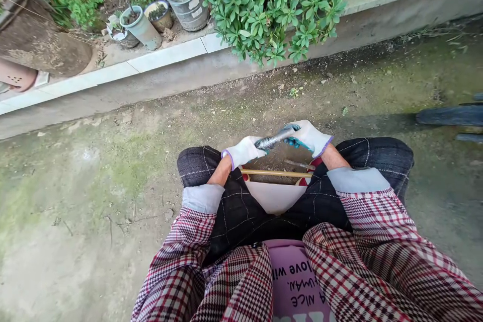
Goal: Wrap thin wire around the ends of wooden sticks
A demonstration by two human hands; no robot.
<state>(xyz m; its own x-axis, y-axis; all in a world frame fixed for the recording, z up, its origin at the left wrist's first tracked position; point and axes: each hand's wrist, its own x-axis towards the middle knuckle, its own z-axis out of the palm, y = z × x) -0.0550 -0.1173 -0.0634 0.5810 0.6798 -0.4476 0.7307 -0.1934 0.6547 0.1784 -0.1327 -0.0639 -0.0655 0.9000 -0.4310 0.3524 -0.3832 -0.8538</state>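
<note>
A short silvery, bar-like thing (274, 139) stretches between my two hands, its left part ridged as if wrapped or wound; its exact kind is not clear. My left hand (243, 152), in a white glove with a purple cuff edge, is closed round the left end. Slightly farther forward, my right hand (307, 137), in a matching glove with teal fingers, grips the other end. The gloves hide both ends. Below the hands, a thin pale stick (277, 173) lies crosswise between my legs, and a shorter brownish stick (298, 164) sits near my right shoe.
A pale seat-like surface (277, 195) shows between my thighs. Ahead runs a tiled ledge (169, 55) with a leafy bush (271, 10), a metal pot (186, 2), a pale flowerpot (141, 27) and a large brown container (41, 30). Dark slats (451, 114) stick in from the right.
</note>
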